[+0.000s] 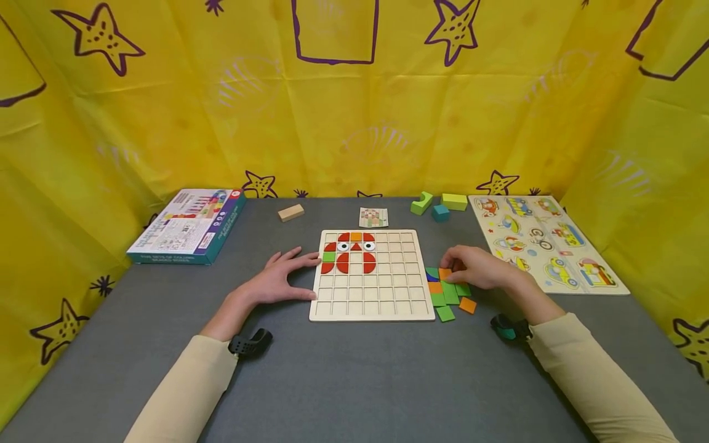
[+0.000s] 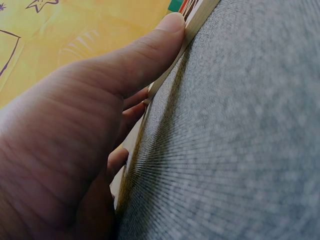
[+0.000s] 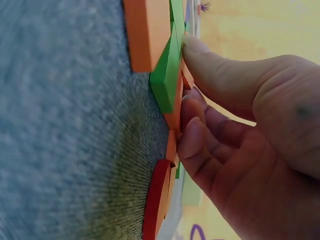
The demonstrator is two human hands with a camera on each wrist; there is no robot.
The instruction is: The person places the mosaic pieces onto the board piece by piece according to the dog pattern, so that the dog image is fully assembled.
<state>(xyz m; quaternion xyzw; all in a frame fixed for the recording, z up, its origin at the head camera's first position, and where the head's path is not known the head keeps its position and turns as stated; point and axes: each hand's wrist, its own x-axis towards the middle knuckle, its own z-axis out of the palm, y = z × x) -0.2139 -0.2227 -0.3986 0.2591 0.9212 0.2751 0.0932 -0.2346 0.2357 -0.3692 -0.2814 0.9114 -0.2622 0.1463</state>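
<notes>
A wooden grid board (image 1: 371,311) lies mid-table with red, orange and green tiles (image 1: 354,252) set in its top rows. My left hand (image 1: 282,280) lies flat on the grey table at the board's left side. Its straight thumb (image 2: 145,55) touches the board's edge (image 2: 165,75). My right hand (image 1: 471,267) sits on a pile of loose green and orange tiles (image 1: 450,294) right of the board. Its curled fingers (image 3: 192,135) and thumb pinch an orange tile (image 3: 177,112) beside a green tile (image 3: 167,75). A red curved piece (image 3: 155,200) lies close by.
A toy box (image 1: 188,226) lies at the back left and a vehicle peg puzzle (image 1: 545,243) at the right. A wooden block (image 1: 290,212), a pattern card (image 1: 373,217), green blocks (image 1: 454,201) and a teal cube (image 1: 440,213) sit behind the board. Yellow cloth walls surround the table.
</notes>
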